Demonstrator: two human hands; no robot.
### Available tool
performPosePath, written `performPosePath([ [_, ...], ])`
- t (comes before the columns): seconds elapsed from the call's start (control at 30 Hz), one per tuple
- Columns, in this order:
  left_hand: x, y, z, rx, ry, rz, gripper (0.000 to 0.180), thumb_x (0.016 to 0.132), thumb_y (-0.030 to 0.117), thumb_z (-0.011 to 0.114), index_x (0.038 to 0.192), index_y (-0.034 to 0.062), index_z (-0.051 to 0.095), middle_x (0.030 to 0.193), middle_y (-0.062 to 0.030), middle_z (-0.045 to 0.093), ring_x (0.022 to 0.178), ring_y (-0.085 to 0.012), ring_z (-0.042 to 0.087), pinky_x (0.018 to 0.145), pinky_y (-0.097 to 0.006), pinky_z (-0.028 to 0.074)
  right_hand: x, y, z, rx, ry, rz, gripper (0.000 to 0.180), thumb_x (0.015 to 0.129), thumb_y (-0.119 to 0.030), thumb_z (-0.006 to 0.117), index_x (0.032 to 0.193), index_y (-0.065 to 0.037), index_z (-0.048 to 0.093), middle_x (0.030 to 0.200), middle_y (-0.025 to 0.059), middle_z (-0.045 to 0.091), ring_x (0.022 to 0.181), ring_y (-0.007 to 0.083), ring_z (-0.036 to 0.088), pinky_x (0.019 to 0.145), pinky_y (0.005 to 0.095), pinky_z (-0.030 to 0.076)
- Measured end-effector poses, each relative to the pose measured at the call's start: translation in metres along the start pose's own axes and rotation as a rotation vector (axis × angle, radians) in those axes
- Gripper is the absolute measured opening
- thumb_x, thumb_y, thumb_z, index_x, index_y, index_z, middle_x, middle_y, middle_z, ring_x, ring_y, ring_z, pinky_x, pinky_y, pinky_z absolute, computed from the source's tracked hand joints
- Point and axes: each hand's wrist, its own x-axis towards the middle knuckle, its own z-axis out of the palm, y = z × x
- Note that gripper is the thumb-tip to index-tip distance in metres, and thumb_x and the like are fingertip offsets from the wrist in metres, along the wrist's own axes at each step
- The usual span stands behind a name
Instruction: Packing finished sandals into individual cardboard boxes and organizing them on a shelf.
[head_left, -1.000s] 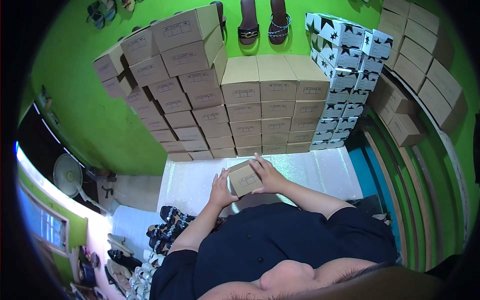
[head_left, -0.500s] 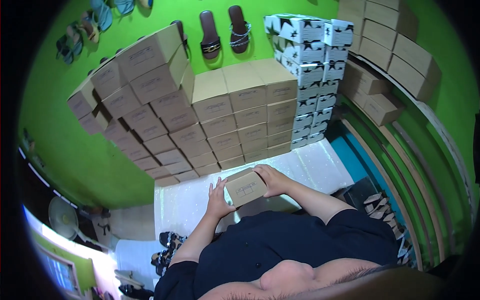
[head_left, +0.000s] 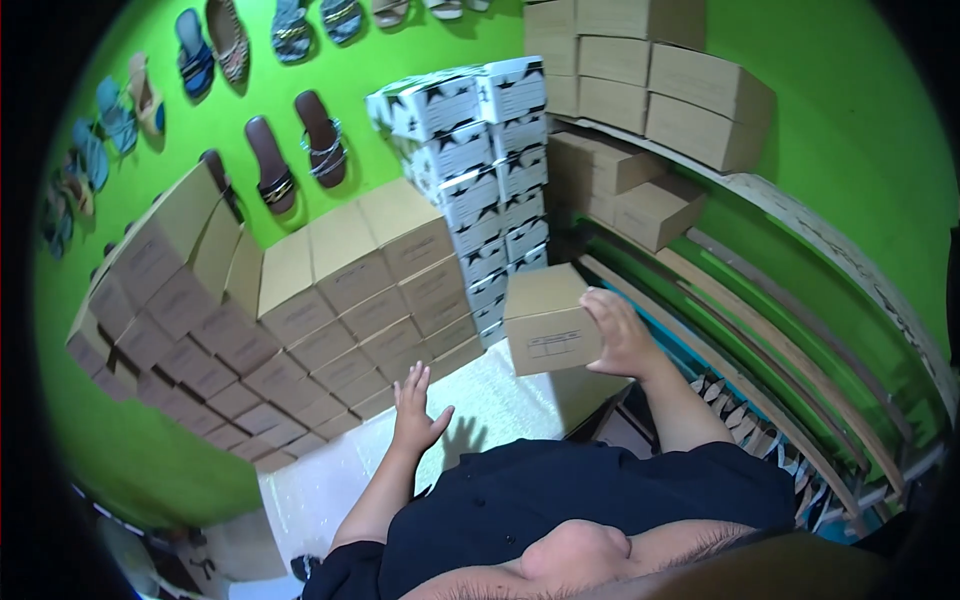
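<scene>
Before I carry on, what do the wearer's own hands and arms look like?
The left hand and right hand are ungloved, with no watch or bracelet visible. The forearms are uncovered below the short, dark navy sleeves of a shirt with small dark buttons.

The left of 2 head-worn fisheyes, I saw, looked down and forward: shirt (head_left: pixel 560 485) close beneath, left hand (head_left: pixel 414 412) and right hand (head_left: pixel 622 335) near, table (head_left: pixel 480 405) below, boxes (head_left: pixel 356 280) and green wall (head_left: pixel 830 130) farther off, straight edges bowing toward the rim.
</scene>
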Motion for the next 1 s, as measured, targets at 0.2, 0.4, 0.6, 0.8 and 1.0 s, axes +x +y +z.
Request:
performPosePath([
  [0.2,0.048,0.013,0.05,-0.035,-0.004,-0.062,0.086,0.079,0.028,0.075,0.152,0.0106,0.033,0.155,-0.0156,0.037,0.142,-0.0361,0.037,0.118,-0.063,0.016,-0.008,0.065,-0.078,-0.33,0.162,0.023,0.092,0.053,-0.011,0.086,0.135,-0.006,0.044,0.134,0.0166,0.051,0.129,0.0389,0.049,0.11,0.0495,0.04],
  [0.4,0.087,0.032,0.086,-0.061,-0.049,-0.046,0.085,0.08,0.027,0.074,0.152,0.0102,0.033,0.155,-0.0162,0.038,0.141,-0.0372,0.038,0.117,-0.064,0.016,-0.005,0.141,-0.095,-0.529,0.338,0.058,0.089,0.055,-0.007,0.082,0.137,-0.008,0.046,0.133,0.0123,0.049,0.13,0.0349,0.048,0.109,0.0483,0.039],
  [0.6,0.108,0.04,0.1,-0.033,-0.024,-0.096,0.083,0.08,0.025,0.075,0.151,0.0103,0.035,0.153,-0.0158,0.04,0.139,-0.0365,0.04,0.117,-0.065,0.016,-0.001,0.227,-0.063,-0.597,0.344,0.192,0.096,0.054,-0.008,0.085,0.14,-0.008,0.043,0.136,0.0121,0.047,0.135,0.0335,0.042,0.11,0.049,0.037],
  [0.8,0.107,0.044,0.108,0.023,-0.015,-0.179,0.083,0.08,0.023,0.074,0.152,0.0109,0.034,0.151,-0.0159,0.042,0.14,-0.0362,0.04,0.118,-0.064,0.016,0.012,0.276,-0.035,-0.581,0.205,0.275,0.106,0.058,-0.012,0.089,0.148,-0.014,0.034,0.148,0.0149,0.034,0.141,0.0398,0.032,0.111,0.0537,0.036],
  [1.0,0.095,0.045,0.105,0.07,0.009,-0.279,0.083,0.08,0.023,0.074,0.152,0.0111,0.034,0.151,-0.0155,0.043,0.14,-0.0352,0.041,0.119,-0.062,0.015,0.021,0.325,-0.002,-0.448,0.349,0.186,0.114,0.07,-0.025,0.089,0.156,-0.022,0.014,0.161,0.0242,0.009,0.145,0.053,0.016,0.114,0.0623,0.03],
])
